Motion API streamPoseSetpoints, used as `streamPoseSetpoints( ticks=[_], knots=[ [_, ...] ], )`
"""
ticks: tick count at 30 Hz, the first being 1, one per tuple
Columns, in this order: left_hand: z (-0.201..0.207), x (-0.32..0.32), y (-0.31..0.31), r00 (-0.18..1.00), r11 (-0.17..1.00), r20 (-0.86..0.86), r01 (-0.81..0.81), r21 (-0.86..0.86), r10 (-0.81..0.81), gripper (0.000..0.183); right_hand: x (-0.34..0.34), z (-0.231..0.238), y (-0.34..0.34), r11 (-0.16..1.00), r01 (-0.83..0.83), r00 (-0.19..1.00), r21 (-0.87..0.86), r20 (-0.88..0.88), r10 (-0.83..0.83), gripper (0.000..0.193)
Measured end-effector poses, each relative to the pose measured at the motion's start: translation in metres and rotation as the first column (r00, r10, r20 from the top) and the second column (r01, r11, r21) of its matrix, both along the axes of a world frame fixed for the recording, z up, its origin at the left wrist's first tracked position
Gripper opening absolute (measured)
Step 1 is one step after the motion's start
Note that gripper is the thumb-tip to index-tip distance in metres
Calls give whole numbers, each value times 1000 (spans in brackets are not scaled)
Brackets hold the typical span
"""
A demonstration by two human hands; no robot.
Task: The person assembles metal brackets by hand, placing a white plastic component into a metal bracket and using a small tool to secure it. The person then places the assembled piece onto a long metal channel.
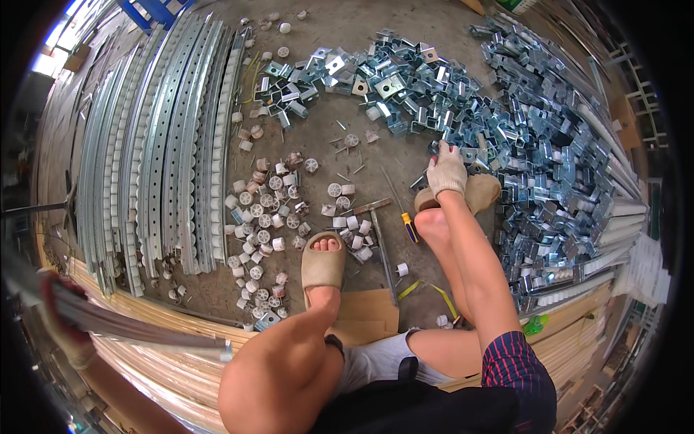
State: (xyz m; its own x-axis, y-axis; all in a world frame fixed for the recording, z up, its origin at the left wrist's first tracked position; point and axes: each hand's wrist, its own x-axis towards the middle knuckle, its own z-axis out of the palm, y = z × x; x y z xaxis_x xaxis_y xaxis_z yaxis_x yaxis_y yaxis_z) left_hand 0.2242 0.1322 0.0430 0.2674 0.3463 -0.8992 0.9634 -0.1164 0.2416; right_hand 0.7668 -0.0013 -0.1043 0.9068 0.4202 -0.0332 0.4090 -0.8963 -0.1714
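Observation:
My left hand [66,318], in a glove with dark red fingers, is closed around a long grey metal rail [144,329]. The rail is blurred and lies across the lower left, above my thigh. My right hand [446,172], in a whitish glove, reaches forward to the near edge of a heap of shiny bent metal brackets [390,85]. Its fingers are drawn together on a small metal bracket [446,136] there, and part of their grip is hidden from view. Below that hand is my right sandal [483,192].
Perforated rails with white rollers [170,145] lie side by side at left. Loose white rollers [264,220] scatter between them and my left sandal [323,264]. A hammer [379,239] and a yellow-handled screwdriver [410,228] lie between my feet. More brackets [557,166] pile up at right.

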Motion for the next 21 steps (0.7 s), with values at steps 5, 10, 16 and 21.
streamPoseSetpoints(
  ticks=[5, 10, 16, 21],
  knots=[
    [74, 53, 102, 990, 954, 47, -139, 265, 132, 25, 21, 8, 24, 965, -257, 961, -48, 95, 261, 54],
    [27, 53, 81, 986, 964, 160, -95, 248, 56, 29, 37, -20, 55, 859, -447, 878, -250, 63, 475, 51],
    [-23, -13, -11, 994, 991, 9, -105, -81, 106, 54, 34, -12, 57, 951, -279, 958, -133, -109, 265, 46],
    [-13, -28, -47, 997, 991, -72, -21, -134, 12, 64, 12, -5, 45, 924, -380, 908, 32, -179, 379, 43]
  ],
)
